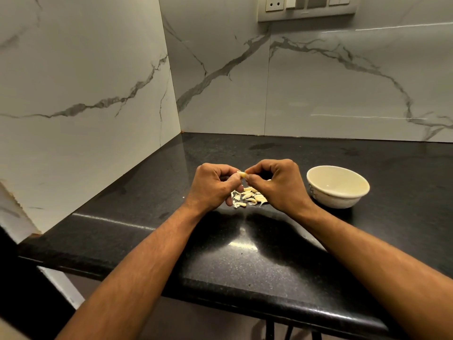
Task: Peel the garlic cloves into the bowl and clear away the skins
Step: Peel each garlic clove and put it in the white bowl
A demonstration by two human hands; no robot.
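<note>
Both hands meet above the black counter and pinch one pale garlic clove (242, 174) between them. My left hand (212, 185) holds its left end with curled fingers, and my right hand (277, 182) pinches its right end between thumb and forefinger. Under the hands a small heap of garlic cloves and papery skins (248, 197) lies on the counter, partly hidden by the hands. A cream bowl (337, 186) stands upright to the right of my right hand; nothing shows inside it.
The black granite counter (245, 253) fills a corner between marble-patterned walls (85, 82) on the left and behind. Its front edge runs across the lower frame. A switch and socket panel (306, 7) hangs high on the back wall.
</note>
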